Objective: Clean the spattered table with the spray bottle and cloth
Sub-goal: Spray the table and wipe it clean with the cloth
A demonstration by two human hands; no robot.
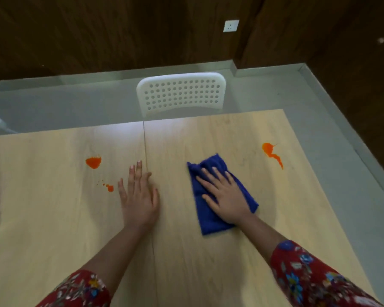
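Wiping well would mean starting at the far-left orange blot (pixel 93 162) and the small drops (pixel 109 188) below it. These lie just beside the left hand (pixel 140 196), which rests flat on the table (pixel 53 218), fingers straight, holding nothing. Right of the seam (pixel 145 147), the right hand (pixel 226 200) presses the folded blue cloth (pixel 211 222) with spread fingers; firm inward strokes should lift rather than smear. The long smear (pixel 272 154) lies farther right (no spray bottle plainly shows).
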